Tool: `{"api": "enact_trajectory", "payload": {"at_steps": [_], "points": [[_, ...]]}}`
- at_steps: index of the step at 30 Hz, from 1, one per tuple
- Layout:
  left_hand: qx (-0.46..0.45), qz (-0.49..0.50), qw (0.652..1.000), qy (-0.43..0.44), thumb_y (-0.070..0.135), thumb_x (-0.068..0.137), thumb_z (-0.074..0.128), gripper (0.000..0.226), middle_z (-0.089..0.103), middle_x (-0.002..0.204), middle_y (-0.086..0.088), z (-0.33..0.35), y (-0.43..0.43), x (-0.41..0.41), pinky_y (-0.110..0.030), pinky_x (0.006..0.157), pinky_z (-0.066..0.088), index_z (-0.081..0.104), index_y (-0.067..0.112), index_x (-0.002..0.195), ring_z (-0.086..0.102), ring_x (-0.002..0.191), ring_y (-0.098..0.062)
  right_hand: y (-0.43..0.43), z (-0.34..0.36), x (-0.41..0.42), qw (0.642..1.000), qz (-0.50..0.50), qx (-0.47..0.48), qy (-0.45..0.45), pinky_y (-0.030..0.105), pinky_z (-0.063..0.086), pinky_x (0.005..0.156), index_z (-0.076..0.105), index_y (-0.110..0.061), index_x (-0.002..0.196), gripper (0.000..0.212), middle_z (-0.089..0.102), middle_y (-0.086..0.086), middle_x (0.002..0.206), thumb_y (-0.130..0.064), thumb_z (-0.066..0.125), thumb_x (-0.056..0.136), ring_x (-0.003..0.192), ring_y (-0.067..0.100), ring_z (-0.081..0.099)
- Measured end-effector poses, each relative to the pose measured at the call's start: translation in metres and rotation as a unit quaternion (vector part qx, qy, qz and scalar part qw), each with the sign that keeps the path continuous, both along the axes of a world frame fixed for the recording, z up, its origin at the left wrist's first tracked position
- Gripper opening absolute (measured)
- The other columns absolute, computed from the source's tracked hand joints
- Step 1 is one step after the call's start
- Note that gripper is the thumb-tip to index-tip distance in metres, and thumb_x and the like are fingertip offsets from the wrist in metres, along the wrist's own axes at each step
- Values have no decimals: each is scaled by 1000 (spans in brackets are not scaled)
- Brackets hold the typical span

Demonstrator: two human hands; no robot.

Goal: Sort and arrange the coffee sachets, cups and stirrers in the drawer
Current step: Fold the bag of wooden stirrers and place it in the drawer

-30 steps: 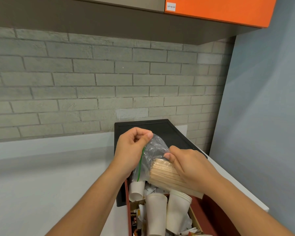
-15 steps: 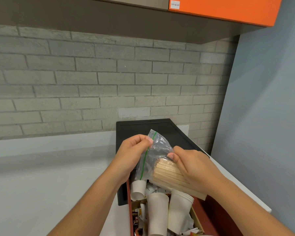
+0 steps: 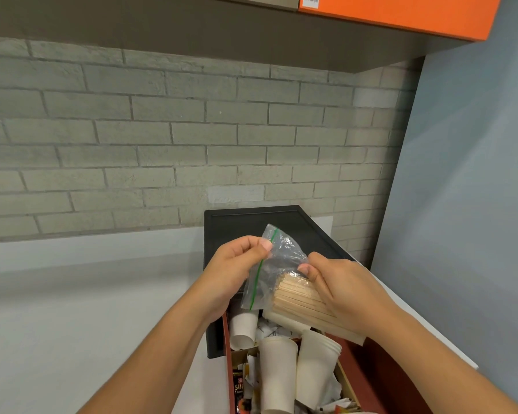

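1. Two bare hands hold a clear plastic bag [image 3: 278,261] up between them, above an open drawer [image 3: 371,366].
2. The left hand [image 3: 237,270] pinches the bag's top edge between thumb and curled fingers, right at its green zip strip [image 3: 259,276].
3. The right hand [image 3: 341,291] is curled round a bundle of wooden stirrers [image 3: 299,297] inside the bag, with the thumb pressed on the plastic above their ends.
4. The stirrers lie packed side by side and slant down under the right palm.
5. Below both hands, the red-walled drawer holds white paper cups. A small cup [image 3: 244,327] lies under the left wrist, and two tall cup stacks [image 3: 277,375] lean side by side under the bag.
6. Crumpled white papers and dark coffee sachets [image 3: 240,386] lie jumbled round the cups, below the left forearm.
7. Beyond the hands, a black box [image 3: 245,222] sits on the pale tabletop [image 3: 72,309] against a grey brick wall [image 3: 162,130].
8. High above the right hand is an orange cabinet [image 3: 401,10].
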State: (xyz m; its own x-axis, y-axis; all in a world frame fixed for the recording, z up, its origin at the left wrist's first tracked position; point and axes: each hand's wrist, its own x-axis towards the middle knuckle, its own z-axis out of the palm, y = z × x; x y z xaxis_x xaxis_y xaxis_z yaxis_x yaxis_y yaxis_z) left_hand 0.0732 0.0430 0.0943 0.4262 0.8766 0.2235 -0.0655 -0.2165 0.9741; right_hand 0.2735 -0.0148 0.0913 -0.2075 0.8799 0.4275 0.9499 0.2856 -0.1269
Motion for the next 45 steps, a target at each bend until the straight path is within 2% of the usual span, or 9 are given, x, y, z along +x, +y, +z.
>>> {"api": "enact_trajectory", "payload": {"at_steps": [4,9,11,14,17,22,30,39,45], "points": [[-31,10,999,24,34,98,55,26,72,98,2,-3,2,-1,-52,107,42,75,31,82,63,110,-23,1,0,1,1000,0,2,1,18,35,58,37,-32,87,42,47,-13,69,-59,5,86,67,5,50],[-24,6,1000,19,31,96,57,29,68,85,7,-5,0,-2,-49,105,44,70,31,70,64,92,-13,2,0,0,1000,1,-1,5,24,43,65,42,-30,91,50,52,-11,73,-61,3,85,71,7,53],[-9,8,1000,10,29,97,57,32,66,79,9,-6,1,-1,-40,97,49,68,31,67,63,81,-6,3,-1,0,1000,2,-1,3,21,39,62,40,-31,90,48,50,-13,71,-61,3,84,69,6,51],[16,25,1000,7,23,99,53,40,63,69,15,-8,-1,3,-16,69,52,65,33,62,61,68,3,4,-3,0,1000,2,3,2,23,41,62,39,-32,88,48,50,-13,70,-62,2,85,69,7,52],[34,34,999,0,18,99,51,44,62,66,18,-9,-1,6,-9,58,47,63,35,60,59,63,6,4,-5,0,1000,0,13,7,28,45,64,42,-30,88,57,53,-11,71,-66,-1,83,69,8,54],[32,32,999,-3,29,97,56,25,71,89,-1,-7,1,5,-14,68,52,70,29,76,66,82,-7,4,-5,3,1000,-3,9,8,25,45,65,43,-31,91,56,53,-12,73,-65,0,83,71,7,55],[47,48,997,-23,27,99,54,21,69,88,-4,-7,0,13,-31,75,54,67,19,84,64,82,-16,1,-4,-1,1000,4,7,2,19,36,59,39,-32,89,47,49,-13,70,-61,3,85,68,5,51],[26,40,999,9,32,99,53,32,71,86,7,-17,-6,4,-3,60,45,69,31,71,65,78,2,-1,-5,5,1000,-12,22,13,23,37,58,40,-30,85,54,50,-11,67,-65,-1,82,65,8,51],[68,52,996,3,26,99,54,33,66,84,6,-19,-7,5,-26,79,51,65,35,70,62,83,-9,-2,-5,3,1000,-10,19,13,17,31,55,40,-29,86,48,49,-13,67,-61,4,86,65,6,50]]}}
